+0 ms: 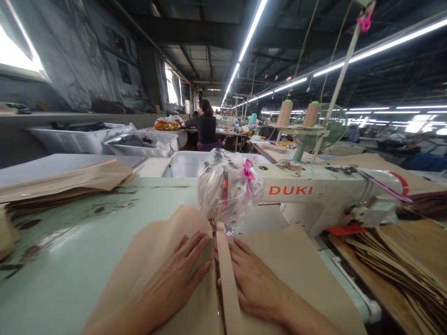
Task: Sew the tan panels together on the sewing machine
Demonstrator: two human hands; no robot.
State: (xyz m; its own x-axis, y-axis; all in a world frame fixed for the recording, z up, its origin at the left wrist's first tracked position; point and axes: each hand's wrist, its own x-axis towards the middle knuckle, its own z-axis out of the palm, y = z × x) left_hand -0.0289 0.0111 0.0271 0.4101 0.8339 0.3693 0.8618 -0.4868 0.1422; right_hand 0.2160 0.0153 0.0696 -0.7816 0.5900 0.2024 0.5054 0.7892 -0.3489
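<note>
Beige fabric [139, 251] lies on the pale green table [80, 246] under the head of a white sewing machine [289, 188]. My left hand [179, 270] rests flat on the left part of the fabric, fingers spread towards the needle area. On the other side of a narrow light strip [227, 284], my right hand [253, 279] presses on the right part, its fingertips beside the strip; some of its fingers are partly hidden by the strip. The strip runs from the presser foot towards me. Clear plastic with a pink tie [248, 169] wraps the machine head.
Stacked beige pieces lie at the left [70, 179] and right [412, 260]. Thread cones [285, 114] stand behind the machine, near a fan [335, 125]. White bins [77, 142] are at the back left. A person [206, 125] sits further ahead.
</note>
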